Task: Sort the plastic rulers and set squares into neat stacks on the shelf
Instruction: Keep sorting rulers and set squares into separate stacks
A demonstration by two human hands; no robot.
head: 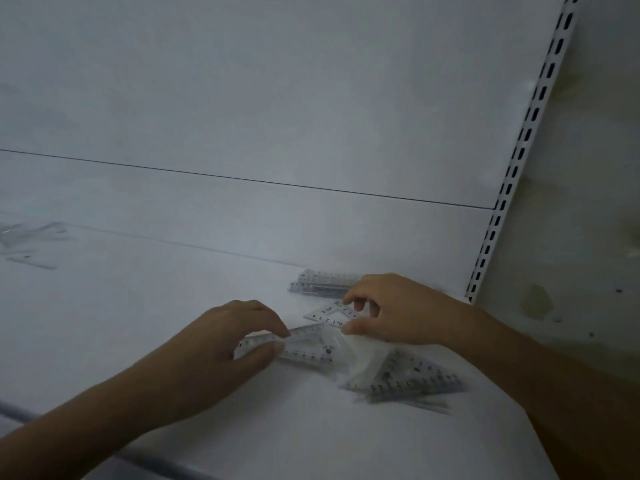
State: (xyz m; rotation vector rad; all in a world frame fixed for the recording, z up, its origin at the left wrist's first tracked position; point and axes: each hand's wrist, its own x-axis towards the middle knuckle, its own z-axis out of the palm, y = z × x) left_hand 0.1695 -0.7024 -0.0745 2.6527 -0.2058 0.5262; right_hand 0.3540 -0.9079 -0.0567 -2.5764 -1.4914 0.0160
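On the white shelf my left hand pinches the left end of a clear plastic set square between thumb and fingers. My right hand hovers with curled fingers over a small clear set square and touches its right corner. A stack of clear rulers lies against the back wall just behind my right hand. A blurred pile of set squares lies under my right forearm.
More clear rulers or set squares lie at the far left of the shelf. A slotted white upright runs up the right side beside a stained wall. The shelf's front edge runs across the lower left.
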